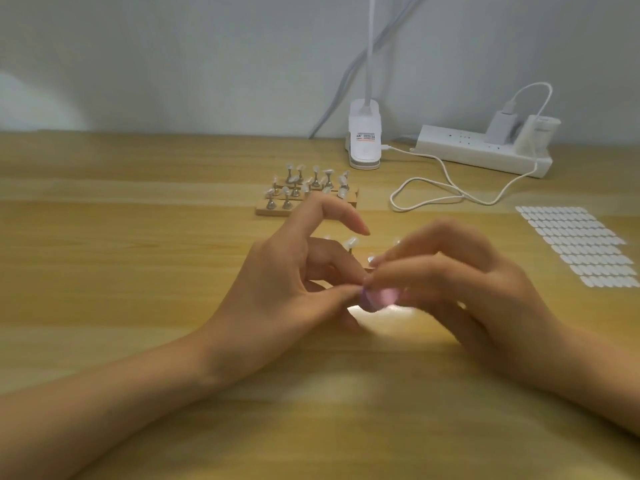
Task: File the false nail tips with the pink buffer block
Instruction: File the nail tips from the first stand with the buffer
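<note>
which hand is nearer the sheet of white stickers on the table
Right. The right hand sits just left of the sheet of white stickers, with bare table between them. The left hand is farther left, beyond the right hand, meeting it at the pink buffer block.

I see a matt, pale wood table [138, 237]. On it beyond my hands, a bare wood stand [277, 211] holds shiny metal pegs [270, 203] capped with glossy plastic tips [290, 167]. Behind the stand, a smooth white plastic lamp clip [364, 140].
</note>
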Tool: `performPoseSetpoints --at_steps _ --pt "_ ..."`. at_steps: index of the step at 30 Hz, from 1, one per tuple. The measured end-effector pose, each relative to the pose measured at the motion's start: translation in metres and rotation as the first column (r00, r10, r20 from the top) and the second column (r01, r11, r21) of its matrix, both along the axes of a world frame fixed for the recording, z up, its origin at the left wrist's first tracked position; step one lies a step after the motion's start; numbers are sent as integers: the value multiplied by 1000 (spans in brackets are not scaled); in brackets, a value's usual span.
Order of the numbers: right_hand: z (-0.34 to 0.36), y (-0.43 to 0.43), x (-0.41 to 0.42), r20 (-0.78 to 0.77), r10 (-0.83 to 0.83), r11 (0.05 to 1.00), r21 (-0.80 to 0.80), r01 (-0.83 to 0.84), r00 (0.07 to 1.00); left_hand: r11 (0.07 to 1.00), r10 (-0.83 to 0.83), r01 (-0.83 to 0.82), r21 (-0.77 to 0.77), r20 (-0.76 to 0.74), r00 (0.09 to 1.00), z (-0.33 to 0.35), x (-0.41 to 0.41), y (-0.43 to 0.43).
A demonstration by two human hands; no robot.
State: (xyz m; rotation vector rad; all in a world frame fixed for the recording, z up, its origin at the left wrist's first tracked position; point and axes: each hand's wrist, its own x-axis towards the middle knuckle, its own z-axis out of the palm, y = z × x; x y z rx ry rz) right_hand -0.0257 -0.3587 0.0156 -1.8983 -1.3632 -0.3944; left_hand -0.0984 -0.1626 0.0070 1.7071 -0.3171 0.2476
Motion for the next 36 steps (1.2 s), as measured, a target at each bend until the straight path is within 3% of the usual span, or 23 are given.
performPoseSetpoints --at_steps 3,6,9,13,17,21,23,25,27,30,33,36 --pt "0 -3 6 110 -104 994 -21 106 988 1000 -2 2 5 -8 1000 0 -1 -1" --pt "-3 -1 -2 61 -31 999 -25 32 998 999 -1 1 44 -6 1000 -1 1 -1" --pt "-4 -4 4 208 -89 993 -54 103 974 999 7 -6 43 -17 1000 -1 0 0" --pt "-3 -4 0 168 -9 1000 -3 9 986 997 13 -14 74 3 1000 0 0 -2" --pt "-4 -6 9 224 -123 990 -42 136 967 997 20 -20 74 -4 1000 0 0 -1" --pt "-4 -4 0 236 -70 997 -8 74 969 995 33 -34 89 15 999 -1 0 -1" --pt "-7 -2 0 299 -93 992 -55 115 950 995 40 -41 91 9 999 -1 1 0" --pt "-4 -3 6 262 -163 984 -31 177 951 995 51 -51 82 7 999 0 0 -1" --pt "-2 -3 3 242 -136 990 -3 141 961 994 49 -50 96 14 999 -1 0 -2" --pt "-8 0 -2 338 -82 993 -56 107 937 991 47 -50 124 26 999 -2 1 -1" --pt "-3 -3 9 260 -172 982 -26 185 950 994 46 -48 103 20 999 0 0 -2" --pt "-6 -1 -1 274 -102 994 -10 109 956 990 51 -55 129 31 998 -1 0 -2"
